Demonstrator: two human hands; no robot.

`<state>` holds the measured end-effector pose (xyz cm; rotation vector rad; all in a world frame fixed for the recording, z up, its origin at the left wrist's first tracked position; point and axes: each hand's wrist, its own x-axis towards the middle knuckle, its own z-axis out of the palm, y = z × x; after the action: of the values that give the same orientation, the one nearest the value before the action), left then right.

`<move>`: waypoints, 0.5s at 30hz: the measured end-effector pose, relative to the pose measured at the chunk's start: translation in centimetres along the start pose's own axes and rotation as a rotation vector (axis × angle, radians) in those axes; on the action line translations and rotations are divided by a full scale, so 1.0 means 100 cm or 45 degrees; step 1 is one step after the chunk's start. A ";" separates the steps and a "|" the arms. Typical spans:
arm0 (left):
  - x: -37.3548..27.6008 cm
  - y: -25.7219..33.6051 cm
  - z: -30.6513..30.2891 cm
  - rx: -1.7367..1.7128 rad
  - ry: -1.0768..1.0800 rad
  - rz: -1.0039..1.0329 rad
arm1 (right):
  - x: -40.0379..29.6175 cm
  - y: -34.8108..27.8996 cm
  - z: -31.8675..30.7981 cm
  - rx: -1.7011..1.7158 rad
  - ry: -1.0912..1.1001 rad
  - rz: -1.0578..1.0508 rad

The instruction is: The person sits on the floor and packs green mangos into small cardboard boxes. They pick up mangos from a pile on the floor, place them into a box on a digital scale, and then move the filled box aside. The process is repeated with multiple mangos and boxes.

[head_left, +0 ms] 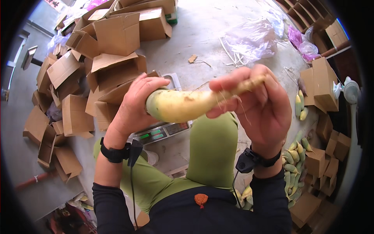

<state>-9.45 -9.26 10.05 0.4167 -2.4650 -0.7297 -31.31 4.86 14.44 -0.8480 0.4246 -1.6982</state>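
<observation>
A large pale radish (184, 106), green at its thick end and tapering to a thin root with fine hairs, is held up sideways above my lap. My left hand (139, 101) grips the thick green end. Around the thin root my right hand (254, 102) is curled, with its fingers on both sides of it; fingertips and root are slightly blurred. Behind the radish stands a digital weighing scale (165, 133) with a lit display panel, its platform mostly hidden by my left hand and the radish. Both wrists wear black straps with small cabled devices.
Many open cardboard boxes (77, 115) are heaped at the left. Clear plastic bags (251, 39) lie on the floor ahead. At the right are a pile of green-and-white radishes (295, 163), more cartons (315, 159) and a fan (350, 90). A white bucket (152, 158) stands below the scale.
</observation>
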 end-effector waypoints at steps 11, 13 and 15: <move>-0.093 -0.025 -0.121 0.159 -0.155 -0.936 | -0.077 0.009 -0.128 -0.998 0.915 0.311; -0.102 -0.033 -0.136 0.128 -0.299 -1.092 | -0.125 0.012 -0.163 -1.106 1.125 0.445; -0.106 -0.038 -0.140 0.142 -0.443 -1.208 | -0.170 0.025 -0.188 -1.165 1.269 0.635</move>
<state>7.63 -13.58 13.62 1.6838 -2.5523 -1.0830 -41.41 17.38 -5.26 -0.3518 2.0078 -1.2984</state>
